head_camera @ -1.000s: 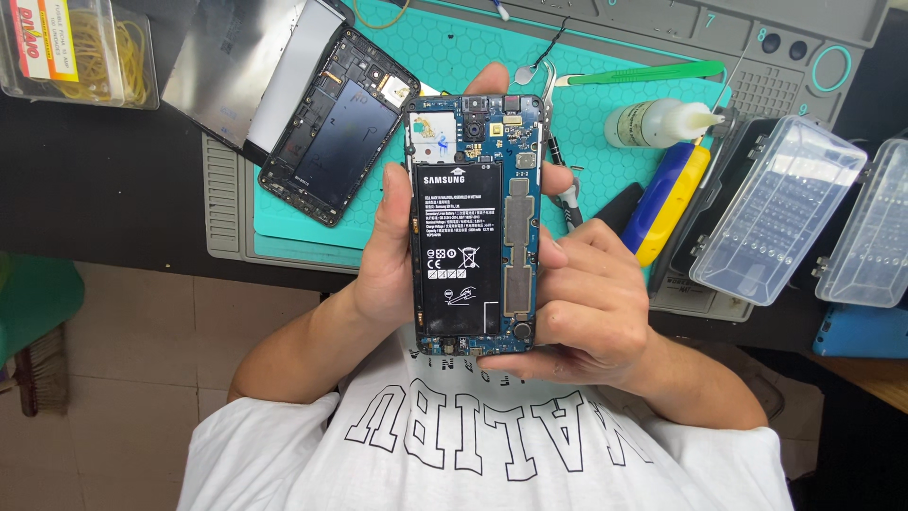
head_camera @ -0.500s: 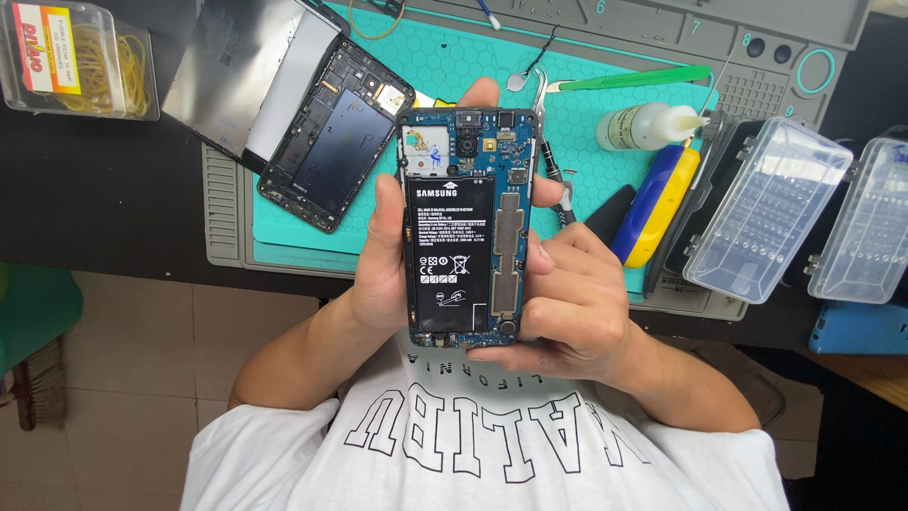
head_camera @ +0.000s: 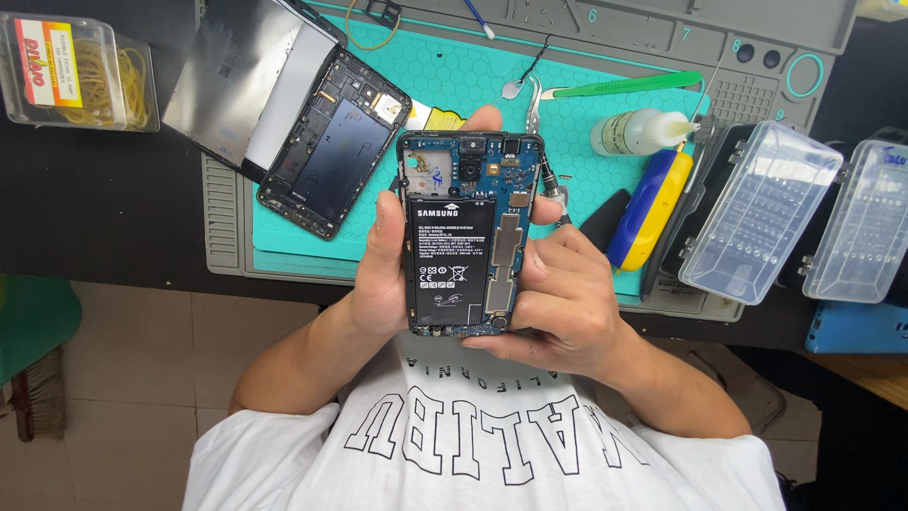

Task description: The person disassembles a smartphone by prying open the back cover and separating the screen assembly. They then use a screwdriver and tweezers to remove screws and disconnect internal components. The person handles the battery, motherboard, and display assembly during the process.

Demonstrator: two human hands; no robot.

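Teal mat (head_camera: 454,85) behind opened phone (head_camera: 463,237) holds tweezers (head_camera: 624,87), bottle (head_camera: 638,132)

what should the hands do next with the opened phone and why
Probably lower the opened phone onto the teal mat. Both the left hand and right hand grip its edges, so neither can pick up the tweezers.

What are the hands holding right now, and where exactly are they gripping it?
Both hands hold the opened phone, its battery side facing up. The left hand grips its left edge; the right hand wraps its right edge and lower corner.
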